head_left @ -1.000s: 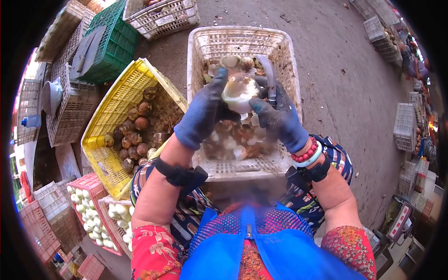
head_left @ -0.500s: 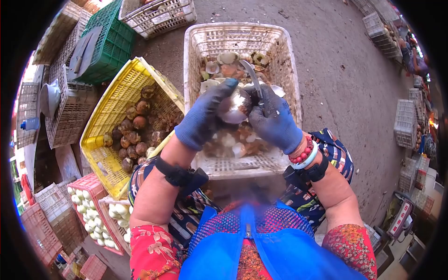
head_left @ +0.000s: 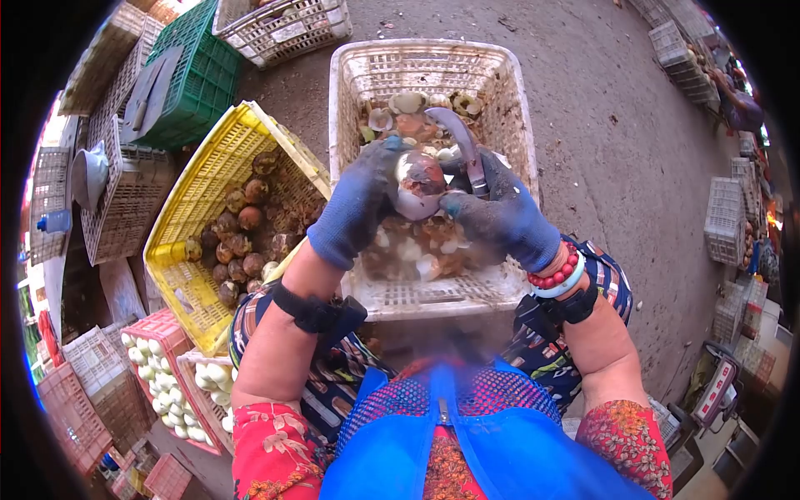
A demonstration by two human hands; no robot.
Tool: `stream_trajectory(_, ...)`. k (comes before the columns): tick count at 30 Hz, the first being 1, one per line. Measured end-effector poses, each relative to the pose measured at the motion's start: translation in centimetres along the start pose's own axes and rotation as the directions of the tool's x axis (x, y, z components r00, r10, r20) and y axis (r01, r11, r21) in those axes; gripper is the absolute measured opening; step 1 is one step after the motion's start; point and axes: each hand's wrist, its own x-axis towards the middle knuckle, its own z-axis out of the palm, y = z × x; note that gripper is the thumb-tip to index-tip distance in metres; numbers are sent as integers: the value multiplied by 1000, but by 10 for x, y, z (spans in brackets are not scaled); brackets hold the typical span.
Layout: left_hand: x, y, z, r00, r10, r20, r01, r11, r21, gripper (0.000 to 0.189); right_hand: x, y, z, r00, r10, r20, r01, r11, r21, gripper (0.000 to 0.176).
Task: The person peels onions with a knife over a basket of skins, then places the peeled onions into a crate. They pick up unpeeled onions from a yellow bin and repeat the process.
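Note:
My left hand (head_left: pixel 364 200), in a blue glove with a dark palm, is closed around the left side of a partly peeled onion (head_left: pixel 419 179). Patches of brown skin remain on the pale, shiny bulb. Gripped in my right hand (head_left: pixel 498 212), gloved alike, is a knife with a curved blade (head_left: pixel 461 137), its tip pointing up and left. The right thumb touches the onion's lower right side. Beneath both hands stands a white plastic crate (head_left: pixel 433 307) holding peelings and onion scraps (head_left: pixel 408 252).
To the left leans a yellow crate (head_left: pixel 179 250) with several brown, unpeeled onions (head_left: pixel 248 218). A pink crate (head_left: pixel 158 329) of peeled white onions (head_left: pixel 165 387) is at lower left. A green crate (head_left: pixel 190 79) bears a board with a knife. Far right, another person (head_left: pixel 742 108) appears among crates.
My right hand has moved slightly right and down, drawing the knife away from the onion. The onion has turned, showing more brown skin towards me.

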Motion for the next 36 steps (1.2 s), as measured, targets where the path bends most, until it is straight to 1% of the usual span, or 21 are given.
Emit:
stream_trajectory(1,0,-1,1,1000,0,16,1,1000,-8,51,0,-2,2,999,-19,-32,19,1000,9,53)
stream_trajectory(2,0,-1,2,999,-1,33,2,1000,-15,52,-2,-9,1,998,49,-34,-48,998,43,51)
stream_trajectory(5,-10,0,3,992,36,119,-84,900,427,46,-5,-40,2,980,195,-29,-191,977,97,45)
stream_trajectory(7,-9,-4,3,978,64,197,-127,935,330,45,-5,-24,-10,974,224,-11,-223,972,73,43)
stream_trajectory(10,-1,-8,-7,959,77,272,-125,979,164,49,-6,-20,-20,947,309,-84,-274,918,286,36)
stream_trajectory(13,-9,-3,-6,943,88,321,-90,996,-10,52,-7,-22,-28,892,365,-267,-301,920,250,29)
stream_trajectory(14,-12,1,-6,937,95,337,-78,995,-63,53,-6,-16,-30,879,336,-338,-321,942,101,27)
stream_trajectory(15,-14,2,-5,948,133,288,-170,980,107,52,-6,-9,-32,887,323,-330,-306,946,104,27)
stream_trajectory(17,-18,4,-5,960,207,186,-271,844,462,51,-9,0,-33,900,300,-315,-281,954,106,28)
stream_trajectory(18,-17,6,-5,958,198,206,-266,883,387,50,-9,-6,-32,911,302,-282,-298,953,59,30)
stream_trajectory(21,-17,8,-4,948,176,263,-226,959,171,50,-5,-32,-27,917,175,-357,-124,979,163,31)
stream_trajectory(23,-16,10,-3,947,175,268,-209,973,100,56,-4,-5,-47,935,285,-212,-138,842,521,32)
stream_trajectory(24,-16,11,-4,946,177,271,-205,976,78,60,-5,2,-45,942,326,-84,-187,713,676,32)
stream_trajectory(26,-17,13,-3,948,181,261,-202,978,57,66,-9,2,-24,908,420,-5,-277,609,743,31)
stream_trajectory(27,-17,14,-2,950,182,255,-200,978,49,70,-8,4,-19,911,400,99,-357,645,676,32)
stream_trajectory(29,-17,14,-2,954,171,246,-185,982,36,76,-7,1,-9,969,216,-116,-153,902,403,35)
stream_trajectory(31,-15,10,-2,960,154,234,-168,985,42,83,0,-4,1,986,-70,-153,95,982,163,35)
stream_trajectory(33,-9,2,-6,958,146,246,-168,983,69,80,4,-12,-3,949,-305,-79,285,939,-191,30)
stream_trajectory(34,-8,0,-7,958,141,248,-166,983,83,78,6,-16,-7,929,-369,8,341,851,-398,25)
stream_trajectory(35,-8,1,-9,951,67,302,-112,985,133,78,6,-20,-10,906,-409,108,392,715,-579,22)
stream_trajectory(36,-13,8,-4,938,-8,348,-60,981,182,77,5,-25,-11,914,-383,135,390,739,-549,20)
